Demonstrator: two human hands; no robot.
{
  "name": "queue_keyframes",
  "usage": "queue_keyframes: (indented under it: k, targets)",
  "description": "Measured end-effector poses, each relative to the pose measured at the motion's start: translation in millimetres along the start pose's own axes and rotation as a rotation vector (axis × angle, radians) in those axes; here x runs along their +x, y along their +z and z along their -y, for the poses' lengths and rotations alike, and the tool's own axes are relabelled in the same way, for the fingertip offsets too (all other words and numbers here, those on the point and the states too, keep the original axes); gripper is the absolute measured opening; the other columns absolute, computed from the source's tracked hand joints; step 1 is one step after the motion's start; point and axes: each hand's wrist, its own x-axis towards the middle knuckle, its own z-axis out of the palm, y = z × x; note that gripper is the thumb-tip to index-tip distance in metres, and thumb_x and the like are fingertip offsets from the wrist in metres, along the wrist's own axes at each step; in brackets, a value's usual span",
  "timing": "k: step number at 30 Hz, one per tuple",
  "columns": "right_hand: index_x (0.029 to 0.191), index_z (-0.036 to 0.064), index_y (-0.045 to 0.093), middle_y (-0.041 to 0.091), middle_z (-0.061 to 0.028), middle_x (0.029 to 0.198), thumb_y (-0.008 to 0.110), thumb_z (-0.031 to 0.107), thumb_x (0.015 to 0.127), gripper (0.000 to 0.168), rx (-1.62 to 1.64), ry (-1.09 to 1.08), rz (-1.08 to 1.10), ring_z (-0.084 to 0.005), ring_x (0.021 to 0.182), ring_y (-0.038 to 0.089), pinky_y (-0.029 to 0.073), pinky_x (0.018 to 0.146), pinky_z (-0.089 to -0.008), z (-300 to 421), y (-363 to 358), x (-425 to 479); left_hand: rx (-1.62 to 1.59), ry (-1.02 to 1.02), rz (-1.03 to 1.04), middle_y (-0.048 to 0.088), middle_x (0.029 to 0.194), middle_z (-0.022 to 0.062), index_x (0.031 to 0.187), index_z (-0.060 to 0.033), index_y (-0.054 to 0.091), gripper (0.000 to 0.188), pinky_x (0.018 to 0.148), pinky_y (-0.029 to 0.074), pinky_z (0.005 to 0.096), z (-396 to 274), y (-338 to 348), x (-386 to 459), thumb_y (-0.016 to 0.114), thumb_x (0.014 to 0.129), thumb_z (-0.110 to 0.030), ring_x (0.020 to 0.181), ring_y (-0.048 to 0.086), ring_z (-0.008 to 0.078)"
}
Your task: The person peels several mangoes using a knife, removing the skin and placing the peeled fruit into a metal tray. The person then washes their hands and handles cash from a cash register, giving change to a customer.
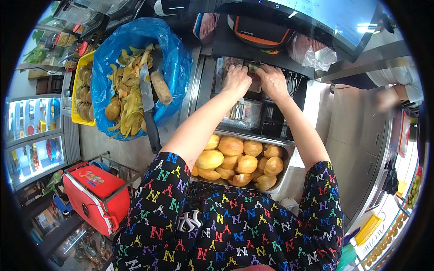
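An open cash drawer (210, 79) with black dividers is pulled out before me. My left hand (236, 81) reaches into a far compartment on its left side, fingers bent downward over what look like banknotes (226, 64). Just to the right, my right hand (273, 81) dips into the neighbouring compartment, beside a greenish note (252, 67). The fingertips of both hands are hidden, so whether either grips anything is unclear. Nearer to me, a clear-covered compartment (245, 113) shows printed paper. Wire clips (294, 83) stand at the drawer's right.
A steel tray (288, 159) of peeled fruit sits between my body and the drawer. To the left, a knife (147, 91) lies on peelings in a blue plastic bag (176, 67), by a yellow basket (79, 84). A screen (325, 20) overhangs the back. Another person's hand (386, 100) is far right.
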Motion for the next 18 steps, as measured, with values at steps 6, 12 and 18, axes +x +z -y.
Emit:
queue_keyframes:
  k: [6, 12, 18]
  targets:
    - [0.092, 0.012, 0.063, 0.060, -0.0051, 0.096, 0.066, 0.021, 0.070, 0.024, -0.126, -0.071, 0.144, -0.0234, 0.093, 0.053, 0.041, 0.075, -0.0398, 5.8, -3.2, -6.9, -0.254, -0.008, -0.154, 0.057, 0.084, 0.0076, 0.071, -0.0109, 0.068, 0.007, 0.077, 0.043, 0.0401, 13.4, -14.9, -1.8, 0.065, 0.072, -0.017, 0.090, 0.054, 0.0262]
    - [0.085, 0.013, 0.066, 0.059, -0.0050, 0.095, 0.070, 0.028, 0.065, 0.024, -0.109, 0.032, 0.114, -0.0227, 0.093, 0.052, 0.039, 0.076, -0.0384, 14.4, -2.0, -4.4, -0.414, -0.142, -0.169, 0.058, 0.086, 0.0079, 0.077, -0.0093, 0.067, 0.009, 0.080, 0.046, 0.0406, 24.6, -24.9, 2.2, 0.063, 0.076, -0.017, 0.089, 0.056, 0.0280]
    - [0.079, 0.014, 0.068, 0.062, -0.0029, 0.086, 0.062, 0.026, 0.075, 0.014, -0.123, 0.001, 0.198, -0.0206, 0.090, 0.055, 0.039, 0.076, -0.0381, 4.5, 14.9, 2.5, -0.397, -0.226, -0.042, 0.058, 0.090, 0.0088, 0.081, -0.0105, 0.067, 0.009, 0.082, 0.045, 0.0413, 24.3, -28.1, 0.1, 0.062, 0.076, -0.015, 0.094, 0.055, 0.0286]
